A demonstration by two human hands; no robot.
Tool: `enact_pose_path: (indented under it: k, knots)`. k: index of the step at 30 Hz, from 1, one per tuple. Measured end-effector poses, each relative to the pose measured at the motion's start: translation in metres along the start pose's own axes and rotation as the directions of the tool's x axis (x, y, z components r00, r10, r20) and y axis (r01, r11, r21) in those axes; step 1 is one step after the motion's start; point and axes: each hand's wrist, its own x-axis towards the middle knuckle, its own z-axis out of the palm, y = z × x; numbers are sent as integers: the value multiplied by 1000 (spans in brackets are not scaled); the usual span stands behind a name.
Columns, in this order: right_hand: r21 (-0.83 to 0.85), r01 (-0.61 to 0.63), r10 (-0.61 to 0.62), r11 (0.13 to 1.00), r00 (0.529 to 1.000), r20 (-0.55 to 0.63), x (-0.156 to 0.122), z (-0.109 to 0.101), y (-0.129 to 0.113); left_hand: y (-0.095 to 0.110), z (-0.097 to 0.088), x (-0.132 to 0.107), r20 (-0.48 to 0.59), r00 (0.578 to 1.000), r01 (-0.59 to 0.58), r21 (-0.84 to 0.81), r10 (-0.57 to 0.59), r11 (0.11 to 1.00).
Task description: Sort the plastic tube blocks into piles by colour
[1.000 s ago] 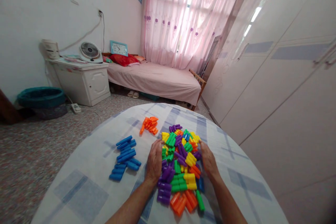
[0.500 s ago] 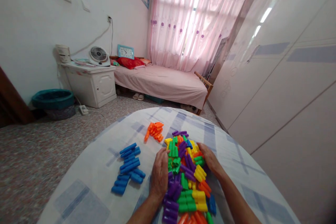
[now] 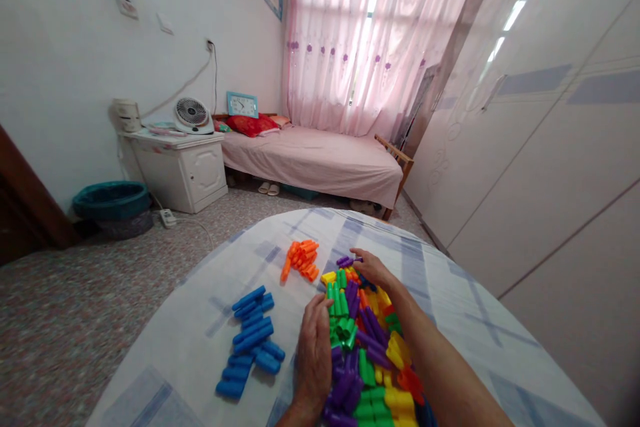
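A heap of mixed plastic blocks (image 3: 367, 347), green, purple, yellow and orange, lies on a round table with a checked cloth (image 3: 190, 347). My left hand (image 3: 314, 353) rests flat against the heap's left side, fingers together. Over the heap's far end my right hand (image 3: 371, 268) touches the purple and orange blocks there; whether it grips one I cannot tell. A separate group of blue blocks (image 3: 251, 337) lies to the left. A small pile of orange blocks (image 3: 301, 257) sits farther back.
Beyond the table stands a bed with a pink cover (image 3: 315, 163), a white cabinet (image 3: 180, 167) with a fan on it, and a teal basin (image 3: 111, 200) on the floor. Pale wardrobe doors (image 3: 540, 160) line the right side.
My right hand has moved from the heap's right side up to its far end. My left hand stayed at the left edge. The camera shifted, so the table sits lower in view.
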Motion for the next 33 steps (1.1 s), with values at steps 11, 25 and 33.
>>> enact_pose_path:
  k: [11, 25, 33]
  knots:
    - [-115, 78, -62, 990, 988, 141, 4, -4, -20, -10, 1, -1, -2, 998, -63, 37, 63, 997]
    - [-39, 44, -41, 998, 996, 81, 0, -2, -22, 2, 0, 1, 40, 996, 82, -40, -81, 996]
    - [257, 4, 40, 966, 985, -166, -29, -48, 8, 4, -1, 1, 27, 996, 87, -78, -85, 993]
